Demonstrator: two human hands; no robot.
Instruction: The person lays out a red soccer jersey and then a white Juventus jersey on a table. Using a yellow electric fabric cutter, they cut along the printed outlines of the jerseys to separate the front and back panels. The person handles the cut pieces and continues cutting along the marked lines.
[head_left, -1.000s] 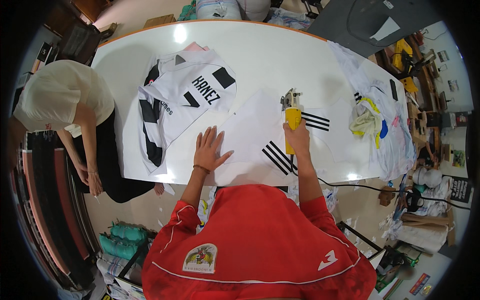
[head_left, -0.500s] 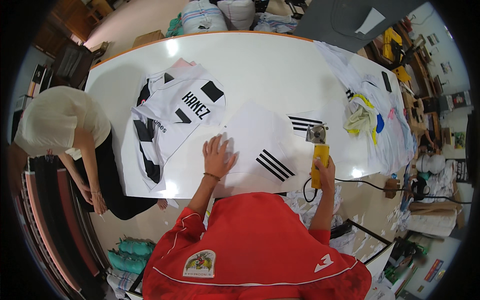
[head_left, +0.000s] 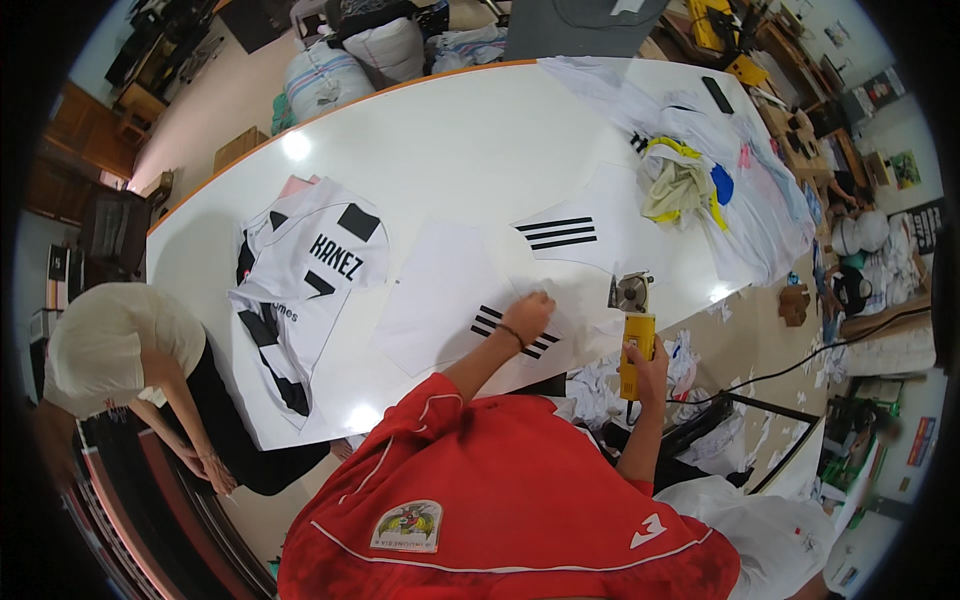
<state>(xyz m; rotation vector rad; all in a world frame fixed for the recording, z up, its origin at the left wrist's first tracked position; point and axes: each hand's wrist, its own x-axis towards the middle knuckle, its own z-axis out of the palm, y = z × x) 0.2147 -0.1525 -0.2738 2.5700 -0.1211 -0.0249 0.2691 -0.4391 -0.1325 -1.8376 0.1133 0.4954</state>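
Observation:
My left hand (head_left: 528, 317), fingers curled, rests on a white sleeve-shaped piece (head_left: 440, 295) with black stripes, at the table's near edge. Whether it pinches the piece cannot be seen. My right hand (head_left: 648, 368) is wrapped round the yellow body of a corded electric rotary cutter (head_left: 638, 345). Its round metal blade head points away from me, over the near edge of the table. Just beyond lies a second white striped piece (head_left: 600, 215), flat.
A white table (head_left: 440, 130) carries a black-and-white jersey (head_left: 335, 255) at left and a heap of white fabric (head_left: 750, 210) at right. A person (head_left: 130, 350) bends at the left end. The cutter's black cord (head_left: 780, 372) runs right; scraps (head_left: 690, 360) litter the floor.
My left hand has moved right across the striped piece, its spread fingers now curled. My right hand still holds the cutter. The view has turned, and the second striped piece shows more fully.

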